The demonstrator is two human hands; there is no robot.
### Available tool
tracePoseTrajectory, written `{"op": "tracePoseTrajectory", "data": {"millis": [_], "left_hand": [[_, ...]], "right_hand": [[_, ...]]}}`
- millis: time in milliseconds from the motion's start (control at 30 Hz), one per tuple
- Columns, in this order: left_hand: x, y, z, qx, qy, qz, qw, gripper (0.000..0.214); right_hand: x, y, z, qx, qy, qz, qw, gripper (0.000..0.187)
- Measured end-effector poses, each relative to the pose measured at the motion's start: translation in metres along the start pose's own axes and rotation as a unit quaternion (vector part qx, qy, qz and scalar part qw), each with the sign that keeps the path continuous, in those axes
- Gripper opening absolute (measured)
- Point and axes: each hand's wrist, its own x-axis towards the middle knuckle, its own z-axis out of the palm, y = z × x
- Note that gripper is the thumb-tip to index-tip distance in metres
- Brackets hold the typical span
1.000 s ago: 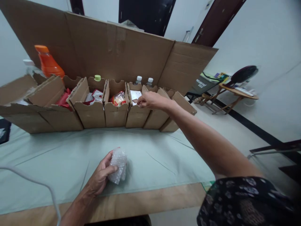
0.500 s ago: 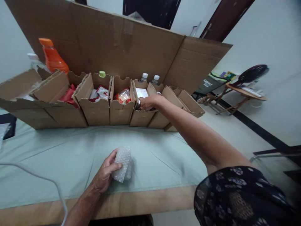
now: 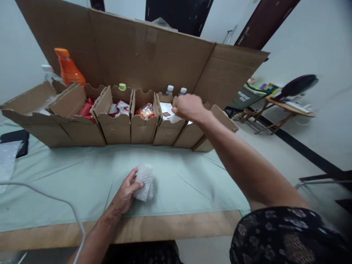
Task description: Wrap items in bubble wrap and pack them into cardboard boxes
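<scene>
My left hand (image 3: 127, 190) is closed around a folded piece of bubble wrap (image 3: 145, 181) just over the green cloth, thumb on top. My right hand (image 3: 189, 107) is raised above the row of cardboard bins with its fingers curled together. A small whitish piece (image 3: 175, 118) shows right under those fingers; what it is, and whether it is gripped, is too blurred to tell. Below and left of that hand, a bin (image 3: 166, 135) holds white printed cards or paper (image 3: 165, 108). The neighbouring bin (image 3: 145, 131) contains red and clear food packets (image 3: 146, 110).
Farther left, bins hold red packaging (image 3: 87, 109) and white-red packets (image 3: 122, 106). An orange bottle (image 3: 70, 69) and clear bottles with white caps (image 3: 169, 89) stand behind them, before a tall cardboard panel (image 3: 118, 47). A grey cable (image 3: 55, 198) crosses the table's left side near more bubble wrap (image 3: 8, 157).
My right hand has lifted up and slightly right, out of the bin with the white cards. My left hand keeps hold of the bubble wrap. The camera view has shifted slightly.
</scene>
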Motion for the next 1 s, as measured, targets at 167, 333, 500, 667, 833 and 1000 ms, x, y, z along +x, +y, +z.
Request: {"op": "tracePoseTrajectory", "data": {"millis": [167,333,500,667,833,1000], "left_hand": [[-0.001,0.005,0.002,-0.019,0.006,0.006,1.000,0.078],[0.000,0.003,0.001,-0.048,0.004,0.015,0.999,0.074],[-0.003,0.012,0.000,-0.063,-0.018,-0.013,0.998,0.068],[-0.007,0.018,0.001,-0.113,-0.079,-0.072,0.988,0.084],[-0.005,0.011,0.002,-0.063,-0.024,-0.051,0.996,0.077],[-0.002,0.010,0.005,-0.071,0.025,-0.037,0.996,0.075]], "right_hand": [[-0.068,-0.011,-0.066,0.034,0.211,0.031,0.976,0.013],[-0.131,-0.039,-0.009,0.322,0.116,-0.139,0.929,0.009],[-0.144,-0.060,0.088,0.316,-0.079,-0.244,0.913,0.003],[-0.143,-0.063,0.105,0.199,-0.119,-0.295,0.927,0.007],[-0.130,-0.058,0.078,0.174,-0.101,-0.305,0.931,0.006],[-0.050,-0.052,0.028,0.136,0.054,-0.178,0.973,0.022]]}}
